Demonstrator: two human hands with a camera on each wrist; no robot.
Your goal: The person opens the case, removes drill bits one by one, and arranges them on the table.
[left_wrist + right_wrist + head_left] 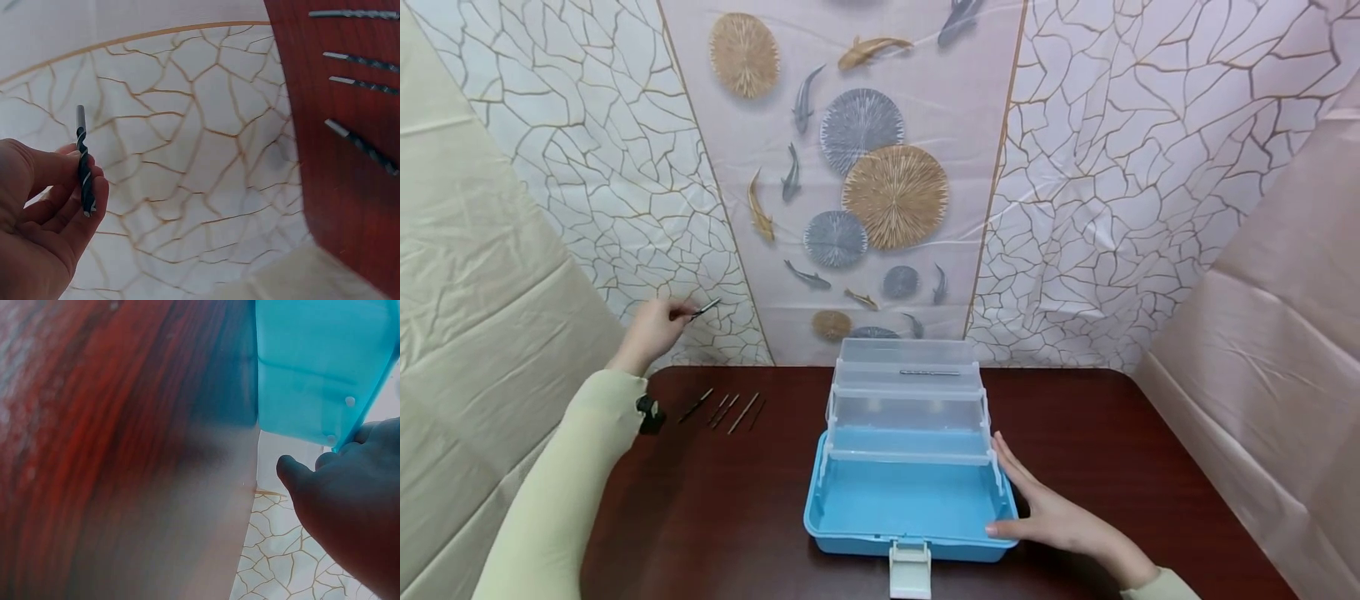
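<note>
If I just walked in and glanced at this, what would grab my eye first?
Probably the bright blue toolbox, standing open mid-table with its clear trays stepped back; the right hand rests flat against its right side. Next, the left hand, raised at the table's far left, pinches a twist drill bit. More drill bits lie in a row on the dark red table below it.
</note>
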